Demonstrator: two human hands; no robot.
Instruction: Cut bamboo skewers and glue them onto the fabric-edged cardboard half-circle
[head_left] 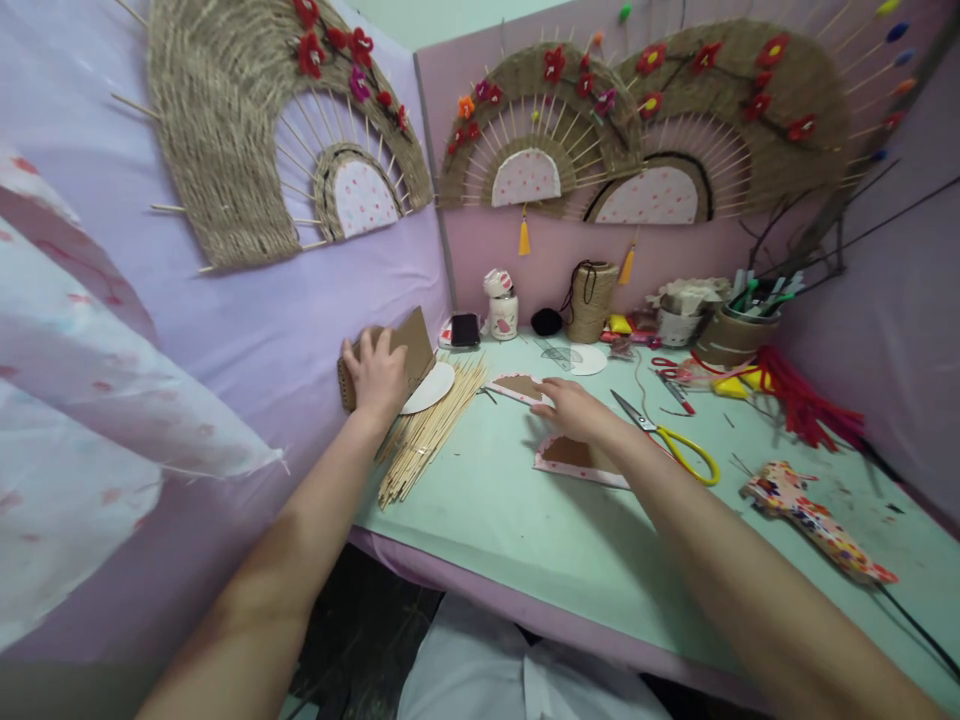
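My left hand point(376, 372) lies with spread fingers against the face of a brown cardboard-covered notebook point(417, 345), which leans at the purple wall. Under that wrist are a white paper half-circle point(433, 388) and a bundle of thin bamboo sticks point(427, 440). My right hand point(574, 408) has its fingers together at the right end of a small cardboard half-circle point(519, 386) edged with pink-dotted fabric; they seem to pinch it. A second fabric-edged cardboard half-circle point(574, 456) lies below this hand, partly covered by the forearm.
Yellow-handled scissors point(686, 455) and a flower-patterned glue gun point(817, 525) with a cord lie on the right. Along the back stand a white jar point(503, 314), a twine spool point(591, 302) and a pen pot point(735, 332). Twine-woven fans point(225, 140) hang on the walls.
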